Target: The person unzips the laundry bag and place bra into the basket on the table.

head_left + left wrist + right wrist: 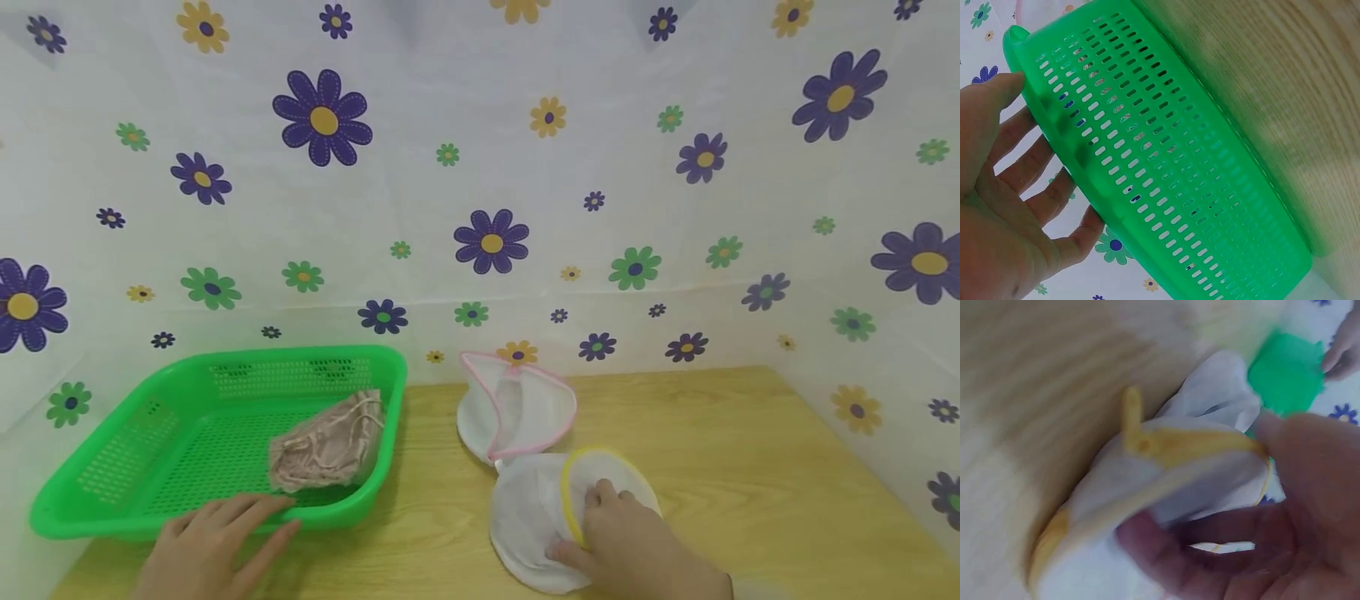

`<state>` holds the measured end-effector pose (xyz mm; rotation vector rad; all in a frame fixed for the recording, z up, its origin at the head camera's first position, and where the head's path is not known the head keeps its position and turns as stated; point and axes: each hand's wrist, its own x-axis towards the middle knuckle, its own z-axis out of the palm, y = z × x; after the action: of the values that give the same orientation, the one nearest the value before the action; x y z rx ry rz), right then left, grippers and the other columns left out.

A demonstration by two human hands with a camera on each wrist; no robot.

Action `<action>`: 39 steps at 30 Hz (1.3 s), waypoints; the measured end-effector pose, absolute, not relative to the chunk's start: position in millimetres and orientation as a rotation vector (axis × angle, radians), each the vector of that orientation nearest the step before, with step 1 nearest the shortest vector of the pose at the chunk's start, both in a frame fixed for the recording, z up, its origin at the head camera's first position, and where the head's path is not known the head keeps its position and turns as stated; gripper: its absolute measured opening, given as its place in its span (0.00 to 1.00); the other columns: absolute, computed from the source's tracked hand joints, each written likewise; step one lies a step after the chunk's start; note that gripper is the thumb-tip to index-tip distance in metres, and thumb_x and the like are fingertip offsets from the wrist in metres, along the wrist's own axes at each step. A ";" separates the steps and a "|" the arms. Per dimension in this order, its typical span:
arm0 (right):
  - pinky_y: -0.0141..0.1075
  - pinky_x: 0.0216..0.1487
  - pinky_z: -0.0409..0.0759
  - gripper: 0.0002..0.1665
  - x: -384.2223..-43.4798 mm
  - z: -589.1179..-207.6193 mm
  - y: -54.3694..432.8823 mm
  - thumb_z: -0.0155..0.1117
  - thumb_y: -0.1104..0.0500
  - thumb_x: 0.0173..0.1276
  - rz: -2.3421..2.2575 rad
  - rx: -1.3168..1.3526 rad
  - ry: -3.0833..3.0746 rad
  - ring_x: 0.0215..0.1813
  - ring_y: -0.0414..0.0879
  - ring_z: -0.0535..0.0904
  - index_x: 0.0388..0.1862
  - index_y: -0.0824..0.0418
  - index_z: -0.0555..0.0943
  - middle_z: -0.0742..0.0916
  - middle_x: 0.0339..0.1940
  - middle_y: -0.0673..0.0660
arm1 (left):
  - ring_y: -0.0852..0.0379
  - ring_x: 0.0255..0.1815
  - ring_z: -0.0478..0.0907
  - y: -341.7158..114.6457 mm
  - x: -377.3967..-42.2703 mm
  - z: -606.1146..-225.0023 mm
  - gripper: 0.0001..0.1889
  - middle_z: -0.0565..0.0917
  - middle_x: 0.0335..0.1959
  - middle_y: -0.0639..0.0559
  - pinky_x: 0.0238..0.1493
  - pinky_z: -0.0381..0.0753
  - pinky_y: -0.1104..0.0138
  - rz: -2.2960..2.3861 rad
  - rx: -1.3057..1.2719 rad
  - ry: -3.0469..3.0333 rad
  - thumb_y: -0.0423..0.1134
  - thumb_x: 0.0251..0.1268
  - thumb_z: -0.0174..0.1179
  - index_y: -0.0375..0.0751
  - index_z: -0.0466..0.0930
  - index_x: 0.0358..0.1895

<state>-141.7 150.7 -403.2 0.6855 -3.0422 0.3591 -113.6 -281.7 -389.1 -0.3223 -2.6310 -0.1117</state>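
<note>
My right hand (633,537) holds a white mesh laundry bag (525,512) with yellow trim at the front middle of the table. In the right wrist view its fingers reach inside the opening and the thumb lies at the yellow edge; a yellow zipper pull (1132,412) sticks up there. My left hand (213,542) rests on the near rim of a green plastic basket (341,512), fingers extended along it. Inside the basket lies a crumpled beige-pink satiny cloth (330,450) with a thin cord.
Behind the yellow-trimmed bag, a second white mesh laundry bag (476,425) with pink trim stands puffed out near the wall. A flower-printed white sheet (420,200) encloses the back and sides of the wooden table (735,467).
</note>
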 end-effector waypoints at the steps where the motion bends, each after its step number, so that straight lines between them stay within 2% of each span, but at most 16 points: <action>1: 0.44 0.34 0.79 0.42 -140.6 -400.5 147.4 0.61 0.29 0.68 0.439 0.682 -3.076 0.27 0.47 0.71 0.40 0.72 0.82 0.78 0.31 0.56 | 0.46 0.41 0.87 -281.6 -113.2 -389.7 0.16 0.90 0.42 0.56 0.39 0.80 0.38 -0.126 -0.333 -2.601 0.53 0.54 0.74 0.58 0.88 0.46; 3: 0.46 0.40 0.82 0.45 -139.9 -393.9 142.8 0.56 0.29 0.71 0.642 0.698 -3.141 0.32 0.44 0.76 0.52 0.73 0.80 0.82 0.33 0.55 | 0.46 0.40 0.87 -280.9 -112.6 -390.3 0.16 0.90 0.41 0.55 0.38 0.80 0.37 -0.168 -0.355 -2.549 0.50 0.52 0.76 0.57 0.88 0.46; 6: 0.43 0.44 0.83 0.39 -141.3 -382.2 143.2 0.52 0.30 0.75 1.010 0.736 -3.197 0.39 0.40 0.80 0.56 0.64 0.83 0.86 0.39 0.49 | 0.45 0.39 0.87 -278.2 -112.6 -389.4 0.17 0.90 0.40 0.54 0.37 0.81 0.39 -0.230 -0.415 -2.457 0.45 0.50 0.77 0.55 0.88 0.46; 9: 0.37 0.44 0.84 0.30 -145.2 -373.3 151.6 0.58 0.37 0.75 1.148 0.831 -3.093 0.43 0.37 0.82 0.58 0.60 0.84 0.89 0.44 0.47 | 0.46 0.38 0.87 -275.1 -113.6 -388.3 0.17 0.90 0.39 0.54 0.36 0.83 0.42 -0.266 -0.474 -2.381 0.43 0.50 0.77 0.54 0.88 0.46; 11: 0.37 0.45 0.85 0.25 -149.2 -371.8 159.1 0.64 0.43 0.73 1.041 0.936 -2.962 0.46 0.39 0.83 0.59 0.58 0.84 0.89 0.48 0.49 | 0.48 0.36 0.87 -274.2 -114.4 -388.2 0.12 0.90 0.38 0.55 0.34 0.83 0.45 -0.265 -0.501 -2.342 0.48 0.58 0.73 0.54 0.88 0.45; 12: 0.39 0.47 0.85 0.25 -151.8 -372.3 162.7 0.67 0.47 0.72 0.960 0.978 -2.893 0.48 0.42 0.83 0.61 0.59 0.83 0.88 0.50 0.51 | 0.49 0.35 0.87 -274.2 -115.1 -388.2 0.11 0.90 0.38 0.56 0.33 0.84 0.47 -0.263 -0.514 -2.320 0.52 0.64 0.69 0.54 0.89 0.44; 14: 0.44 0.53 0.86 0.28 -157.5 -375.2 168.6 0.72 0.52 0.68 0.796 1.031 -2.793 0.55 0.48 0.83 0.66 0.58 0.80 0.85 0.57 0.55 | 0.52 0.34 0.87 -274.6 -117.5 -388.3 0.17 0.90 0.36 0.57 0.32 0.84 0.54 -0.278 -0.570 -2.267 0.59 0.73 0.59 0.54 0.89 0.43; 17: 0.51 0.60 0.83 0.40 -166.0 -382.9 172.5 0.75 0.53 0.64 0.701 1.083 -2.785 0.66 0.54 0.77 0.75 0.52 0.72 0.76 0.70 0.60 | 0.55 0.31 0.86 -273.3 -122.3 -387.4 0.26 0.89 0.35 0.58 0.33 0.83 0.64 -0.317 -0.687 -2.182 0.63 0.79 0.45 0.52 0.89 0.41; 21: 0.52 0.63 0.82 0.51 -174.4 -394.7 168.8 0.75 0.52 0.65 0.689 1.146 -2.780 0.72 0.56 0.73 0.82 0.48 0.60 0.67 0.80 0.61 | 0.56 0.31 0.85 -265.0 -124.0 -383.5 0.24 0.89 0.34 0.57 0.36 0.82 0.69 -0.371 -0.792 -2.135 0.58 0.80 0.45 0.50 0.89 0.39; 25: 0.53 0.66 0.80 0.48 -177.4 -398.3 162.0 0.71 0.51 0.69 0.681 1.170 -2.733 0.75 0.56 0.72 0.83 0.47 0.58 0.68 0.80 0.58 | 0.56 0.31 0.85 -257.8 -122.6 -381.2 0.23 0.88 0.35 0.58 0.36 0.82 0.67 -0.381 -0.792 -2.142 0.57 0.81 0.46 0.51 0.89 0.40; 28: 0.51 0.65 0.80 0.44 -179.5 -396.9 158.6 0.69 0.49 0.71 0.636 1.188 -2.751 0.72 0.51 0.74 0.82 0.45 0.61 0.73 0.77 0.54 | 0.56 0.32 0.85 -256.8 -122.8 -382.3 0.23 0.88 0.36 0.58 0.36 0.82 0.66 -0.369 -0.792 -2.139 0.57 0.81 0.45 0.51 0.89 0.40; 30: 0.46 0.58 0.84 0.39 -179.9 -395.9 157.6 0.67 0.47 0.72 0.589 1.189 -2.793 0.61 0.46 0.80 0.79 0.46 0.66 0.80 0.67 0.51 | 0.56 0.32 0.85 -256.5 -123.2 -383.6 0.23 0.88 0.36 0.58 0.36 0.81 0.66 -0.365 -0.805 -2.133 0.57 0.81 0.45 0.50 0.89 0.40; 32: 0.39 0.48 0.85 0.33 -179.1 -396.5 157.1 0.64 0.44 0.74 0.533 1.192 -2.821 0.49 0.39 0.81 0.75 0.48 0.72 0.85 0.54 0.49 | 0.56 0.32 0.85 -256.2 -122.8 -385.0 0.24 0.88 0.36 0.58 0.36 0.81 0.66 -0.360 -0.806 -2.133 0.57 0.81 0.45 0.50 0.89 0.39; 34: 0.31 0.35 0.80 0.20 -177.6 -398.7 155.7 0.61 0.46 0.76 0.522 1.191 -2.814 0.34 0.34 0.76 0.60 0.53 0.81 0.85 0.36 0.46 | 0.56 0.32 0.85 -255.7 -122.1 -386.2 0.23 0.88 0.36 0.58 0.35 0.81 0.66 -0.363 -0.800 -2.133 0.57 0.81 0.45 0.50 0.89 0.39; 36: 0.26 0.27 0.72 0.13 -175.5 -401.4 153.2 0.60 0.48 0.77 0.536 1.182 -2.801 0.24 0.31 0.68 0.39 0.55 0.83 0.78 0.22 0.42 | 0.56 0.32 0.85 -255.2 -121.2 -386.7 0.23 0.88 0.36 0.59 0.35 0.81 0.65 -0.360 -0.781 -2.135 0.58 0.81 0.45 0.51 0.89 0.39; 39: 0.23 0.20 0.61 0.25 -170.6 -404.4 149.1 0.58 0.52 0.78 0.563 1.142 -2.825 0.18 0.30 0.58 0.16 0.52 0.70 0.65 0.13 0.39 | 0.57 0.32 0.85 -255.1 -120.4 -386.8 0.24 0.88 0.37 0.60 0.35 0.81 0.66 -0.363 -0.768 -2.146 0.58 0.81 0.45 0.53 0.89 0.39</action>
<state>-170.6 149.1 -404.4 1.1415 -2.8248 0.5634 -120.4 -255.1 -386.8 -0.7682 -2.1461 -0.3630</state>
